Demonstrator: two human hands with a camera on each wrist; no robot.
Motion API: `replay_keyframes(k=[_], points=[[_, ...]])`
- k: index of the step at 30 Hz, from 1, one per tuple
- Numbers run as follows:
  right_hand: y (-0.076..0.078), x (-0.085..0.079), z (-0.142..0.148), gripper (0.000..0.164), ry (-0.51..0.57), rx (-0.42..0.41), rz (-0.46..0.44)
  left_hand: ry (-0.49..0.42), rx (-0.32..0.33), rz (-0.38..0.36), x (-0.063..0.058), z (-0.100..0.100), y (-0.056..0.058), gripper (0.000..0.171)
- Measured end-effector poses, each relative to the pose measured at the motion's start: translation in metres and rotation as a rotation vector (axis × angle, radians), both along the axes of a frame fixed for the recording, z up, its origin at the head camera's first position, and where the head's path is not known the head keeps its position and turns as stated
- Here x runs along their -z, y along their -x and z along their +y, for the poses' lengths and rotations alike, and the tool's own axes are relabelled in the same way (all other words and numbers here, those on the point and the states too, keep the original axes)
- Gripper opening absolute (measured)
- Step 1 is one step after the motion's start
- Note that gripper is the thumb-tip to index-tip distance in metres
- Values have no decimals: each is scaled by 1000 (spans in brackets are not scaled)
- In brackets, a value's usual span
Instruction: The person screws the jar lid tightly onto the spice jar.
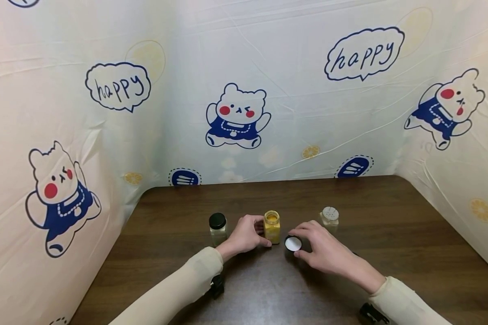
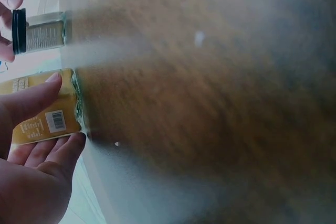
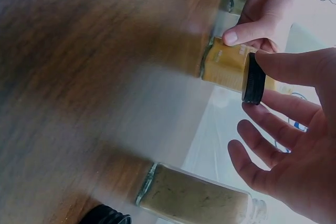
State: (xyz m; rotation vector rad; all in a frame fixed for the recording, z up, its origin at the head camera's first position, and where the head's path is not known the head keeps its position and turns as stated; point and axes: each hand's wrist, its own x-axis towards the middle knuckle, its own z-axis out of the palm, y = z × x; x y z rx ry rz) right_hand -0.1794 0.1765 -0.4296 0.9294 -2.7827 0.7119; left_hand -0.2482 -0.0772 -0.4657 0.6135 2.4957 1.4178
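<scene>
A glass jar of yellow powder (image 1: 272,232) stands uncapped on the table, its mouth facing up. My left hand (image 1: 245,234) holds it from the left side, with the thumb lying across the glass in the left wrist view. Right of the jar, my right hand (image 1: 323,248) pinches a black lid (image 1: 293,243) between thumb and fingers. The lid's white inner face points upward, and it hangs above the tabletop. In the right wrist view, the remaining fingers of that hand are spread and touch nothing.
Left of my left hand stands a jar with a black lid (image 1: 217,221) on. Behind my right hand is a jar of grey-brown powder (image 3: 194,195) with a white perforated top (image 1: 331,213). Another black lid (image 3: 105,216) lies near it on the wooden table (image 1: 244,289). Printed curtains surround the table.
</scene>
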Motion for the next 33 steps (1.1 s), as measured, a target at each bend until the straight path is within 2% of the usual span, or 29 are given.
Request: replay_keyframes(k=[25, 33], points=[[6, -9, -4, 41, 43, 40, 15, -9, 2, 0, 0, 0, 0, 53], [9, -16, -7, 39, 74, 24, 39, -23, 3, 0, 0, 0, 0, 52]])
